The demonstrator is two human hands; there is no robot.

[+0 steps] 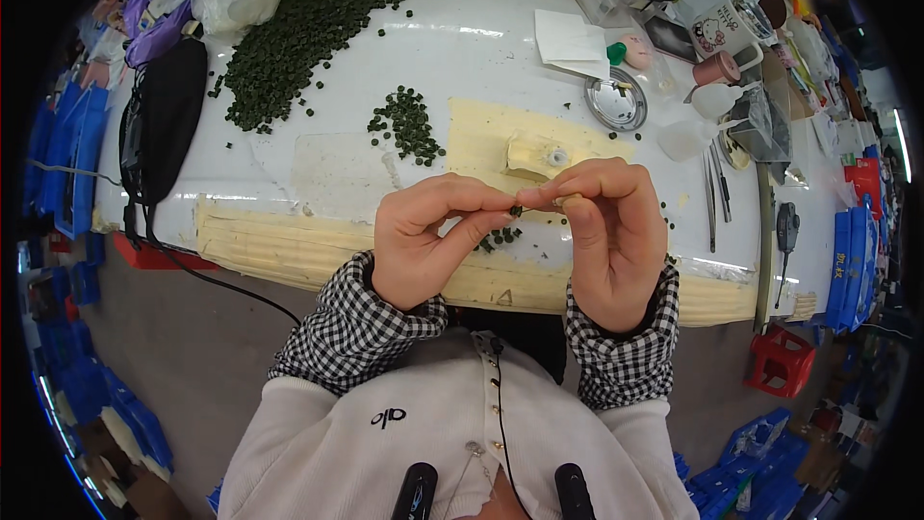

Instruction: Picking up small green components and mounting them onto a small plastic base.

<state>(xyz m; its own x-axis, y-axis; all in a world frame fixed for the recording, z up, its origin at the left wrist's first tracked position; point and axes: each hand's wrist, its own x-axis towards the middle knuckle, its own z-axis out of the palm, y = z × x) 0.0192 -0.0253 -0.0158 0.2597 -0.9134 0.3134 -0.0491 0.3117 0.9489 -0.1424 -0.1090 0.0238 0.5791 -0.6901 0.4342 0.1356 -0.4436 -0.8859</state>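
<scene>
Left hand (416, 241) pinches a small dark green piece (516, 210) above the counter (462, 48), meeting the right hand (608, 231), which grips a pale stub (568, 199). A slip would likely drop the piece among loose ones (499, 239) below.

At lower centre of the frame we see a cream knitted cardigan (385, 433) with small buttons and a dark chest emblem; black-and-white checked cuffs (361, 323) emerge from its sleeves, and a thin black cable (500, 424) runs down its front.
</scene>
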